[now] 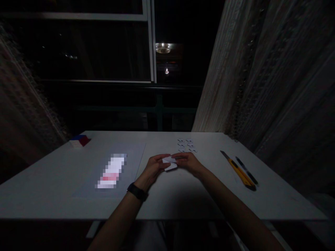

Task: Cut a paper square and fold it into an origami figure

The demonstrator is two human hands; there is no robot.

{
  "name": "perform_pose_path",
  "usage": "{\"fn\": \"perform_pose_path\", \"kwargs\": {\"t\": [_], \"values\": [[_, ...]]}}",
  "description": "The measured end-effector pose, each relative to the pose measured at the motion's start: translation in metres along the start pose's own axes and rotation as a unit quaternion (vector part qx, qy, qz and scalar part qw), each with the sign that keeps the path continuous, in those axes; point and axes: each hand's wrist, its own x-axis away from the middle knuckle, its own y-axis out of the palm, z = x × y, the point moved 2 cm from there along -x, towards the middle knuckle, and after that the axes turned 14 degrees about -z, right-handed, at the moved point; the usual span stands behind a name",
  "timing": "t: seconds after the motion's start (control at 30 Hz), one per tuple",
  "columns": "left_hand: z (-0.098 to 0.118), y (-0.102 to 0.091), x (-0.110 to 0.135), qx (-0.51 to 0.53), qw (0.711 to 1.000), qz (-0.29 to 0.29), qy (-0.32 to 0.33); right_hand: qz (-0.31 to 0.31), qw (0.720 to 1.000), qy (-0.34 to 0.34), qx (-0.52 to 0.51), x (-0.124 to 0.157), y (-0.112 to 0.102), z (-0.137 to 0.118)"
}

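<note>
Small white paper pieces (170,166), perhaps cards, are held between my two hands above the middle of the white table. My left hand (154,166), with a dark band on the wrist, grips them from the left, thumb across the lower piece. From the right, my right hand (188,161) pinches the upper piece with its fingers closed. Whether they are separate pieces or one folded sheet is hard to make out in the dim light. Just beyond my right hand, several small marked white pieces (186,145) lie in rows.
A yellow utility knife (239,172) with its blade out lies at the right beside a dark pen (246,169). A lit, blurred-out phone (112,170) rests on a large pale sheet (138,153) at the left. A coloured cube (80,141) sits at the far left. Curtains (217,69) hang behind the table (52,184).
</note>
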Motion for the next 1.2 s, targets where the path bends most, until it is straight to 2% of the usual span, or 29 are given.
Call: {"fn": "perform_pose_path", "kwargs": {"t": [0.2, 0.37, 0.57, 0.73, 0.9, 1.2], "values": [[0.001, 0.000, 0.000, -0.021, 1.000, 0.017, 0.005, -0.001, 0.994, -0.054, 0.095, -0.001, 0.002, -0.005], [0.004, 0.001, 0.001, -0.080, 0.995, 0.064, -0.003, 0.005, 0.983, -0.046, 0.179, 0.000, 0.004, -0.009], [0.009, 0.006, 0.001, -0.069, 0.993, 0.091, 0.005, 0.027, 0.978, -0.035, 0.202, -0.003, 0.004, -0.004], [0.007, 0.008, 0.002, -0.088, 0.993, 0.079, -0.010, 0.026, 0.979, -0.029, 0.201, -0.002, 0.008, -0.006], [0.001, 0.007, 0.002, -0.093, 0.994, 0.041, -0.047, 0.045, 0.975, -0.021, 0.215, -0.002, 0.009, -0.008], [-0.002, 0.005, -0.001, -0.083, 0.995, 0.037, -0.030, 0.084, 0.958, -0.037, 0.272, -0.001, 0.009, -0.009]]}}
